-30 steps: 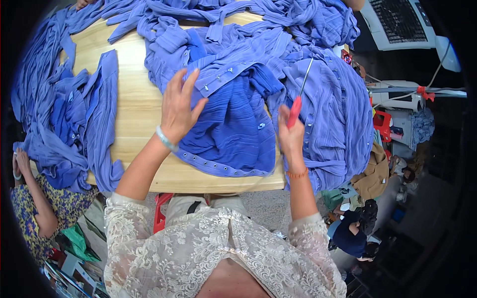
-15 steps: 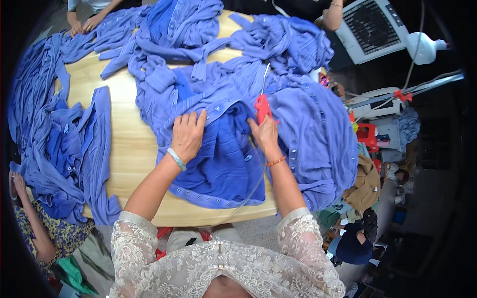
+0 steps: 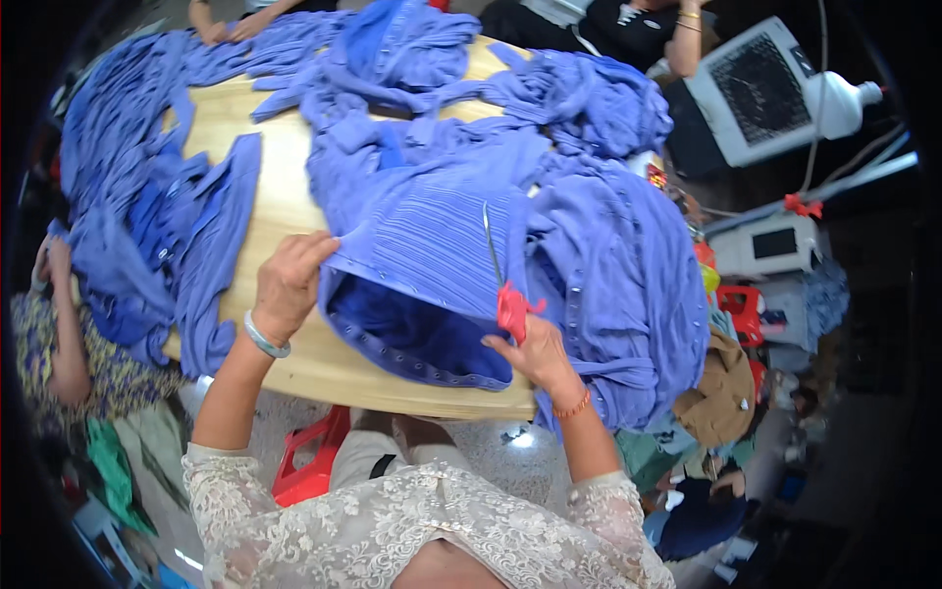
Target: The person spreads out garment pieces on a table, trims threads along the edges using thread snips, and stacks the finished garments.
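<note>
A periwinkle-blue ribbed knit garment [image 3: 427,231] lies before me on the table, its near end gaping to show a darker inside. Small round studs or eyelets line its edge. My left hand [image 3: 291,280] pinches the garment's left edge between thumb and fingertips. At the right of the opening, my right hand [image 3: 535,348] grips a red-handled tool [image 3: 512,310] with a long, thin metal tip pointing away from me over the ribbed fabric. The tool's exact kind is unclear, and my palm hides part of its handle.
Heaps of similar blue garments [image 3: 618,265] cover the right, far and left parts of the wooden table [image 3: 285,187]. Other people's hands [image 3: 235,27] rest at the far edge; another person sits at left. A red stool [image 3: 309,456] stands below, and an air cooler [image 3: 756,88] far right.
My left hand has moved left and nearer, now pinching the edge. The garment is turned, its ribbed side up and its opening facing me. My right hand came nearer with the tool.
</note>
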A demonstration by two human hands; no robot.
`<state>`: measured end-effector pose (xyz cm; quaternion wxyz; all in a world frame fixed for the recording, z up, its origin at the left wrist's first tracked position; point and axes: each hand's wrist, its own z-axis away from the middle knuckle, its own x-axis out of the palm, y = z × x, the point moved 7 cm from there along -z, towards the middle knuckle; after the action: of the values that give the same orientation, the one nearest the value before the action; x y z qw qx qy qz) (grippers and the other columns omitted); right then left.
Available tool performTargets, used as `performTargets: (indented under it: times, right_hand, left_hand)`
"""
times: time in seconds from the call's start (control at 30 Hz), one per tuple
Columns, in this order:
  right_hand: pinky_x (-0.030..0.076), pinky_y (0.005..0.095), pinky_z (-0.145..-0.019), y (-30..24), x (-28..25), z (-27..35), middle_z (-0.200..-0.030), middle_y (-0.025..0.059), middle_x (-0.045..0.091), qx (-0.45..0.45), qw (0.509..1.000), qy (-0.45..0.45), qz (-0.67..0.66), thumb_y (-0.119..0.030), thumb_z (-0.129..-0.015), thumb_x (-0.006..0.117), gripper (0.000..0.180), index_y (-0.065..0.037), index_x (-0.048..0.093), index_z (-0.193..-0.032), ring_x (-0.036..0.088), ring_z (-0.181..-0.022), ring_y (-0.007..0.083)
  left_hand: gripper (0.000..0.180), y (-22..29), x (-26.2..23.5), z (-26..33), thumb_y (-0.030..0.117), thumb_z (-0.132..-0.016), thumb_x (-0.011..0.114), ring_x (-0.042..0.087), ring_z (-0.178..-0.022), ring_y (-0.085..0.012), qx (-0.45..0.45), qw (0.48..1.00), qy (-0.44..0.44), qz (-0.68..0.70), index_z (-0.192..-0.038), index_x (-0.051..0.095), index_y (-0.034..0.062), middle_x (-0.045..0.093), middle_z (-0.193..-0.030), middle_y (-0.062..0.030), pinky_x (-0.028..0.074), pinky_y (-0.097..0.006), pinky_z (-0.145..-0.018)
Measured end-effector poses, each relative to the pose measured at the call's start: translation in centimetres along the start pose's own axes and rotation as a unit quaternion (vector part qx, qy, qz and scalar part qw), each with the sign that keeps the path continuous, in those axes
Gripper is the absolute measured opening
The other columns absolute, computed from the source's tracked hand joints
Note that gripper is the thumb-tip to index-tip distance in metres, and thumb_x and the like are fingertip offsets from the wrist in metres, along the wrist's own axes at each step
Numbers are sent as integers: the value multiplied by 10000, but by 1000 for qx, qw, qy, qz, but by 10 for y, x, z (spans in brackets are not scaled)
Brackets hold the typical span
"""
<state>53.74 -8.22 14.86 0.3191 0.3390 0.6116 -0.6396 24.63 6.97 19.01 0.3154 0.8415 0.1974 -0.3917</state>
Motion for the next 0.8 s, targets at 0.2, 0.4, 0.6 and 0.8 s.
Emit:
performTargets:
  times: [0.2, 0.4, 0.6, 0.8]
  right_hand:
    - [514, 474, -640, 39, 25, 53, -805, 152, 659, 20, 997, 44, 67, -148, -750, 718, 196, -93, 630, -915, 646, -743, 374]
    - [501, 434, -624, 1, -26, 74, -808, 160, 651, 1, 997, 74, 31, -53, -711, 736, 235, -65, 625, -918, 638, -729, 382]
    - [487, 360, -605, -17, -62, 87, -747, 143, 635, -46, 987, 143, -62, -9, -753, 698, 145, -26, 663, -893, 630, -658, 319]
    - [495, 373, -635, 47, -14, 99, -751, 164, 659, 59, 997, 13, -52, -50, -734, 714, 178, -24, 692, -908, 661, -687, 313]
  left_hand:
    - [370, 36, -13, 61, -73, -754, 582, 660, -951, -282, -46, 999, -23, -16, -1073, 678, 88, 684, -1092, -115, 560, -362, -769]
    - [524, 56, -94, 55, -203, -717, 430, 661, -1014, -232, -160, 966, 154, 130, -1134, 657, 16, 684, -1099, -141, 530, -301, -844]
    - [428, 45, -157, 65, -107, -912, 342, 641, -978, -121, -267, 909, 238, 213, -1232, 608, -8, 646, -1199, -88, 573, -255, -775]
    - [286, -58, -66, 128, -9, -960, 462, 656, -945, -135, -398, 838, 144, 344, -1178, 648, -12, 675, -1114, -80, 568, -266, -808]
